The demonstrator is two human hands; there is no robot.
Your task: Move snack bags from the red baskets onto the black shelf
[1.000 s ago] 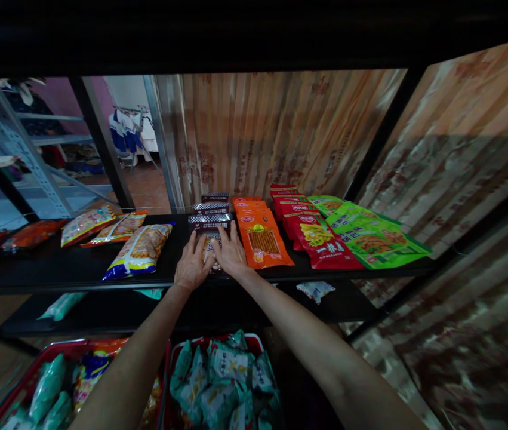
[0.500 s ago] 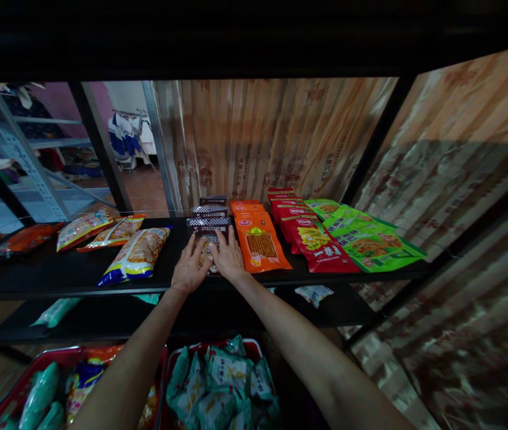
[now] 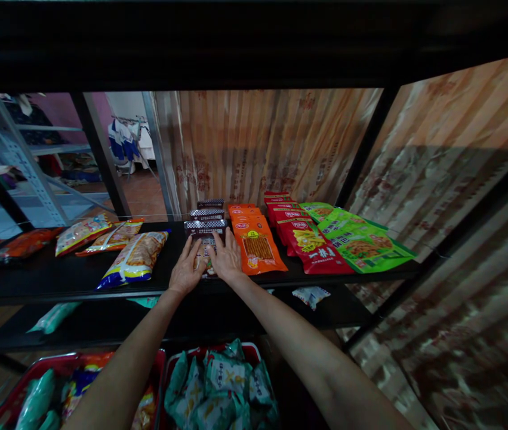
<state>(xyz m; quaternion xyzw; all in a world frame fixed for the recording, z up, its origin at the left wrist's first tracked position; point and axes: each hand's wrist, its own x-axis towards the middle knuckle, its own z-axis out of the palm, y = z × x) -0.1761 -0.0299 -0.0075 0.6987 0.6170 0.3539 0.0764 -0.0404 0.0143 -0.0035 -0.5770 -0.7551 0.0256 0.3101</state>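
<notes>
Dark checkered packet (image 3: 206,227) flat beneath open palms, left hand (image 3: 185,272) beside right hand (image 3: 225,260).

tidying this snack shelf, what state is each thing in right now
left hand, open, flat on the front dark packet
right hand, open, flat on the same packet
dark packet row, lying flat, overlapped
orange packets, flat, overlapped
red packets, flat, overlapped
green packets, flat, overlapped
yellow-blue bag, lying flat, angled
red basket, filled with teal packets

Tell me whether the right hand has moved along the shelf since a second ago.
No. The right hand stays on the dark packet, just left of the orange packet.
</notes>
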